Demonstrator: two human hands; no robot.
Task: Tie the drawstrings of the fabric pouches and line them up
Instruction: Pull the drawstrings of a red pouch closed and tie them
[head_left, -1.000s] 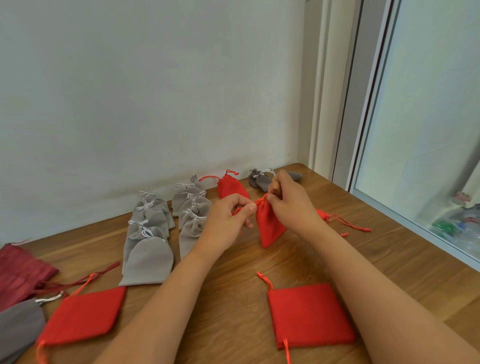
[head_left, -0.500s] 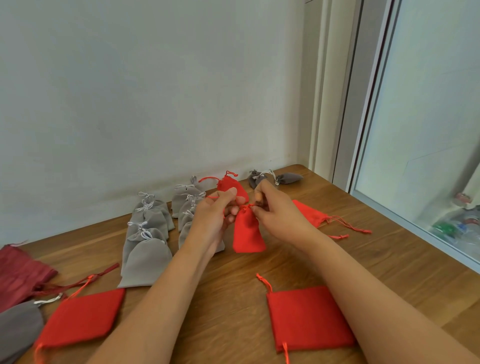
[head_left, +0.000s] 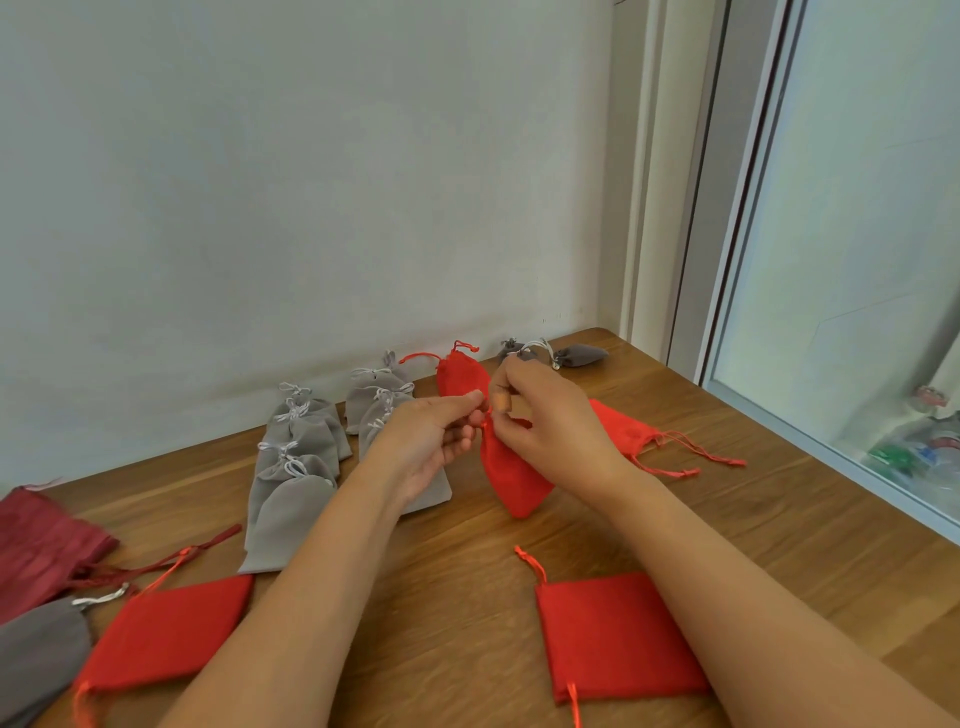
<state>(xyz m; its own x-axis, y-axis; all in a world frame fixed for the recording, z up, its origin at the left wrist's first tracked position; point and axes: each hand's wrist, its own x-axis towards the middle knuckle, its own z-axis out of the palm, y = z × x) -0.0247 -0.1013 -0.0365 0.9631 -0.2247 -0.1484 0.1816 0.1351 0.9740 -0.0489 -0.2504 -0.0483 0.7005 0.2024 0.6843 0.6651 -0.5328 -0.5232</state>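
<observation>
I watch the left hand (head_left: 426, 441) and right hand (head_left: 550, 431) each pinch the cord (head_left: 487, 415) at the neck of a red pouch (head_left: 511, 480) dangling between them, likely to pull its knot tight.

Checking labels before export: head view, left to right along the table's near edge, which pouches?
grey pouch → flat red pouch → second flat red pouch

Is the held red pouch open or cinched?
Cinched: the red pouch gathers to a narrow neck where left hand and right hand pinch it.
</observation>
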